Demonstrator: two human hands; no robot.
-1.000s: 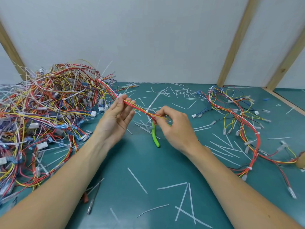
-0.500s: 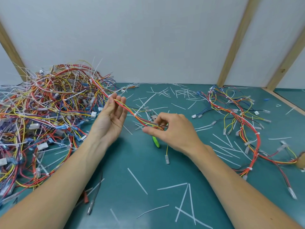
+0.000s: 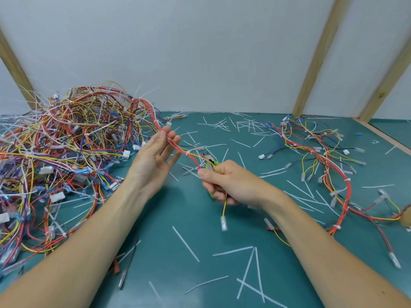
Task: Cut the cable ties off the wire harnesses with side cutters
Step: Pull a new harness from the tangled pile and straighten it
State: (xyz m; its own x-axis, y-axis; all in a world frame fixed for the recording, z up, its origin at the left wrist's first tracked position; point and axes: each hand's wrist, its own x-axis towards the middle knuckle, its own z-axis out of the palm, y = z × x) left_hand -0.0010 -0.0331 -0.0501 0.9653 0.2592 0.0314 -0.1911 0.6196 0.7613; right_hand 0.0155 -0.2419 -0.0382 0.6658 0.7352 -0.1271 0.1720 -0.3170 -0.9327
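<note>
Two heaps of wiring flank the green table (image 3: 200, 230): a big tangled pile of harnesses (image 3: 66, 152) fills the left of the frame, and a smaller spread of loose harnesses (image 3: 322, 165) lies at the right, with cut tie strips (image 3: 185, 243) scattered between. From the pile one red-and-yellow harness (image 3: 178, 147) runs to centre frame across the straight, relaxed fingers of the left hand (image 3: 153, 161), carrying a white cable tie (image 3: 188, 154) just right of those fingers. The right hand (image 3: 226, 183) curls round the green-handled side cutters (image 3: 210, 165) and pinches the harness. With the harness resting unclamped, it could slip, and the blades might nick a wire. The cutter jaws are mostly hidden and blurred, so their state is unclear.
</note>
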